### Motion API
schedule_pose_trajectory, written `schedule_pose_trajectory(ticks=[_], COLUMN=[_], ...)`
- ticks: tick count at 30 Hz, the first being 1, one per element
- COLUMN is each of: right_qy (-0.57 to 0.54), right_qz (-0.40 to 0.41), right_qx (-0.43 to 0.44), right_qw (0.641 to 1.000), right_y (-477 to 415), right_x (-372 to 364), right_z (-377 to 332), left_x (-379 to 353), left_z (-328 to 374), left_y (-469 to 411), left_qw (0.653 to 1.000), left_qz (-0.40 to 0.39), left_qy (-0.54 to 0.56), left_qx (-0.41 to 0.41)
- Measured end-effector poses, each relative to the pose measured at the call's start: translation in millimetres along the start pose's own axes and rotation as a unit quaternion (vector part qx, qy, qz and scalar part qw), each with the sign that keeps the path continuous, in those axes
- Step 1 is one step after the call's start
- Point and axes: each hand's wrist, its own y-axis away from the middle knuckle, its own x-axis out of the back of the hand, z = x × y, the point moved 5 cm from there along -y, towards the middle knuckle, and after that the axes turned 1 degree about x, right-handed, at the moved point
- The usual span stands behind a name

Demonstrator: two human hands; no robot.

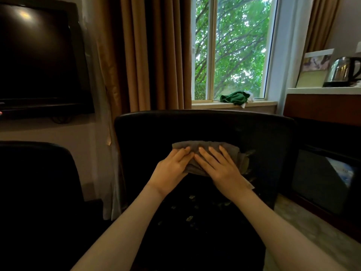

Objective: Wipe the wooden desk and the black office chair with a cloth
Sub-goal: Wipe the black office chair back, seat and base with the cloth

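Fingers point(210, 153) straight on both: L hand point(172, 170) & R hand point(219, 169) press grey cloth point(231, 150) flat vs black chair point(263, 133) backrest.

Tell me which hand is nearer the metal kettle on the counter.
Right. The right hand presses the grey cloth against the black chair, below and left of the kettle in the image. The left hand presses the same cloth, farther left.
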Motion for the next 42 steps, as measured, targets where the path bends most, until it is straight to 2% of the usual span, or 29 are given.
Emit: schedule_pose_trajectory(ticks=[2,6,8,12,14,16,19,23,25,29,36,42], right_qy=[-0.012,-0.015,-0.007,-0.026,-0.039,-0.048,-0.031,0.044,0.082,0.117,0.025,-0.02], right_qz=[0.004,-0.017,-0.051,-0.106,-0.117,-0.107,-0.046,0.043,0.065,0.029,-0.036,-0.096], right_qx=[-0.003,0.013,0.028,0.023,0.032,0.051,0.045,0.024,0.016,0.005,-0.014,-0.072], right_qw=[1.0,1.0,0.998,0.994,0.992,0.992,0.997,0.998,0.994,0.993,0.999,0.993], right_y=[2.7,17.5,27.7,24.4,18.0,14.5,7.9,-10.3,-19.0,-15.4,39.6,93.3], right_x=[-2.2,-10.4,-15.6,-10.6,-2.0,8.7,32.2,66.5,81.5,79.2,41.7,7.7], right_z=[0.0,-6.7,-11.6,-14.0,-12.3,-8.5,7.3,44.7,65.0,88.0,67.8,46.3], left_x=[-6.0,-19.8,-33.3,-26.2,-23.4,-10.0,10.7,51.5,64.1,58.6,-6.4,-48.1], left_z=[-3.5,1.1,6.1,20.2,19.9,26.8,35.4,53.0,60.8,69.5,74.8,85.8], left_y=[1.9,14.2,23.0,17.1,13.9,10.1,0.9,-35.2,-55.0,-75.9,-43.9,-18.7], left_qw=[1.0,0.998,0.994,0.985,0.982,0.989,0.995,0.997,0.993,0.993,0.995,0.993], left_qz=[-0.008,-0.048,-0.105,-0.155,-0.166,-0.135,-0.085,0.063,0.104,0.083,-0.003,-0.06], left_qy=[0.011,-0.031,-0.027,-0.028,-0.044,-0.05,-0.042,-0.026,-0.031,-0.06,-0.079,-0.07], left_qx=[0.012,-0.026,0.004,0.068,0.073,0.036,0.007,-0.029,-0.038,-0.059,-0.063,-0.08])
